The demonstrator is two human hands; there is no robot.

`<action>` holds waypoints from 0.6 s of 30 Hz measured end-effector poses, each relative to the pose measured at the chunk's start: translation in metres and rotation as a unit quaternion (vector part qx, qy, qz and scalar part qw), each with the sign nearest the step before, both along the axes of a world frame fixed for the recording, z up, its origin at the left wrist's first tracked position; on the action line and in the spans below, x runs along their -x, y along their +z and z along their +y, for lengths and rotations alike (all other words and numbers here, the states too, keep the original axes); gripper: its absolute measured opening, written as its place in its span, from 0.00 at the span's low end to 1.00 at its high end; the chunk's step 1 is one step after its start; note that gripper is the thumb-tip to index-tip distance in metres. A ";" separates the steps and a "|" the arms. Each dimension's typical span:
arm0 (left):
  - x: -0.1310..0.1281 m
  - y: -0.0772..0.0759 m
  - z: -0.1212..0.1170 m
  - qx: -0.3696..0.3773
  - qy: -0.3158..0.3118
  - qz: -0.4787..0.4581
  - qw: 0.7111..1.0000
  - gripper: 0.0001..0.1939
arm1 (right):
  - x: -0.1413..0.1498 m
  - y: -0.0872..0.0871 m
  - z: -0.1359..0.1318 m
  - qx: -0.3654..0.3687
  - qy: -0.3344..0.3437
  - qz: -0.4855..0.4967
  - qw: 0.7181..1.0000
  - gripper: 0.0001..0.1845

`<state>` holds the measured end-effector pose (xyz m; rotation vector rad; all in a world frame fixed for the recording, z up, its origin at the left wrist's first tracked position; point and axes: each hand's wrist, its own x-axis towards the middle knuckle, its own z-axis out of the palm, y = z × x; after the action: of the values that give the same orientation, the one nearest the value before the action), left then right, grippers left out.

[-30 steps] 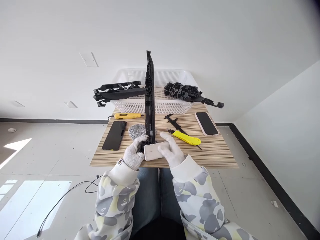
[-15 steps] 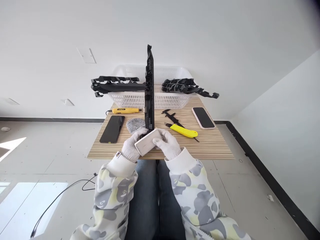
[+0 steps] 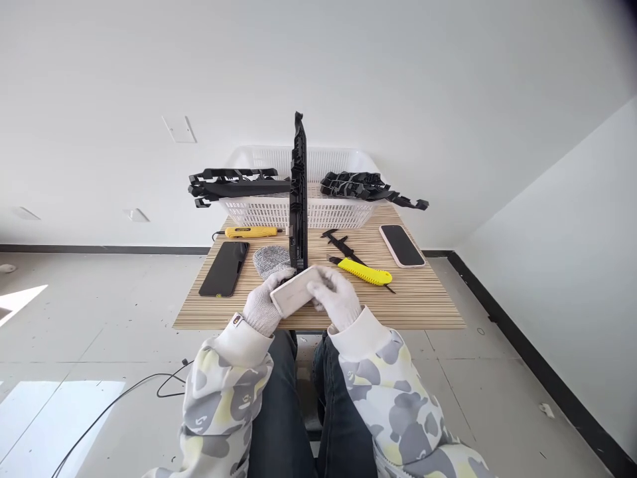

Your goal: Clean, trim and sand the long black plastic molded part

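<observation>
Both my hands wear whitish knit gloves and meet near the table's front edge. My left hand (image 3: pixel 261 307) is closed around the near end of a long black plastic trim piece (image 3: pixel 298 206), which stretches away from me toward the basket. Pinched in my right hand (image 3: pixel 340 299) is a flat, off-white rectangular block (image 3: pixel 294 293), tilted over the trim piece's near end. The block hides that end and part of my left fingers; whether it touches the trim piece I cannot tell. A grey speckled pad (image 3: pixel 271 260) lies just beyond my left hand.
A white plastic basket (image 3: pixel 269 214) at the back holds more black trim pieces (image 3: pixel 355 186), overhanging both sides. On the striped table (image 3: pixel 408 305) lie a yellow corded tool (image 3: pixel 251 232), a black phone (image 3: pixel 225 269), a caliper (image 3: pixel 342 244), a yellow utility knife (image 3: pixel 365 272) and a pink-edged phone (image 3: pixel 402 245).
My head view has tipped upward slightly, so the scene sits lower. The block is turned a little flatter in my right hand, and my legs have parted. Both holds stay the same.
</observation>
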<state>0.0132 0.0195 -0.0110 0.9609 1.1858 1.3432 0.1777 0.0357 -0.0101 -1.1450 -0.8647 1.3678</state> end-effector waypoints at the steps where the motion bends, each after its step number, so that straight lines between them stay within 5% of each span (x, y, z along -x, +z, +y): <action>1: 0.001 0.001 -0.001 0.003 -0.006 0.025 1.000 0.22 | -0.001 0.001 0.000 0.003 -0.016 0.009 1.000 0.31; 3: 0.002 0.002 -0.003 0.002 -0.017 0.087 0.996 0.29 | -0.003 0.003 0.002 0.004 -0.050 0.021 0.999 0.32; 7: 0.007 0.001 -0.003 -0.048 -0.023 0.163 0.985 0.32 | -0.004 0.002 0.001 -0.003 -0.001 0.002 1.000 0.34; 12: 0.004 -0.002 0.001 -0.070 -0.013 0.124 0.990 0.25 | -0.004 0.003 0.000 0.016 0.039 -0.018 0.999 0.33; 16: 0.003 -0.001 -0.001 -0.034 -0.024 0.153 0.987 0.30 | -0.005 0.002 0.004 0.014 -0.026 0.016 0.999 0.32; 18: 0.005 -0.001 -0.003 -0.027 -0.029 0.180 0.983 0.33 | -0.005 0.000 0.005 0.006 -0.007 0.036 0.999 0.34</action>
<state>0.0080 0.0168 -0.0123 1.3087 1.3831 1.1900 0.1823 0.0404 -0.0104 -1.1018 -0.7973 1.3954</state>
